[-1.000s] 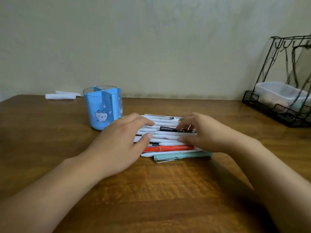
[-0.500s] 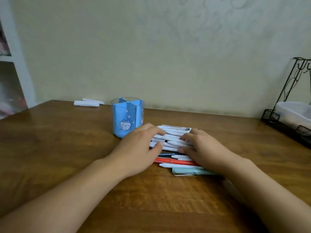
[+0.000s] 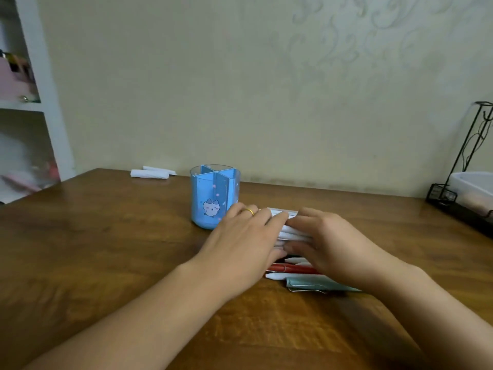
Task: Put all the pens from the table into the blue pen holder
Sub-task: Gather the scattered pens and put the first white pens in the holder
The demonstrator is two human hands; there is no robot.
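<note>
A blue pen holder (image 3: 210,198) with a cat picture and divided compartments stands upright on the wooden table (image 3: 106,236). Just right of it lies a pile of pens. My left hand (image 3: 240,247), wearing a gold ring, and my right hand (image 3: 336,247) meet over the pile. Each grips a bundle of white pens (image 3: 292,233) between fingers and thumb, from opposite ends. Nearer me, a red pen (image 3: 290,268), another white pen and a teal pen (image 3: 306,284) with a metal clip lie on the table, partly hidden under my right hand.
Two white rolled items (image 3: 150,173) lie at the table's back edge by the wall. A black wire rack (image 3: 469,182) holding a white tub (image 3: 474,188) stands at the far right. A white shelf unit (image 3: 24,102) stands beyond the table's left end.
My hands have drawn closer together over the white pens, fingers and thumbs closing round the bundle. The black pen seen a second ago is now covered. The view has swung left.
</note>
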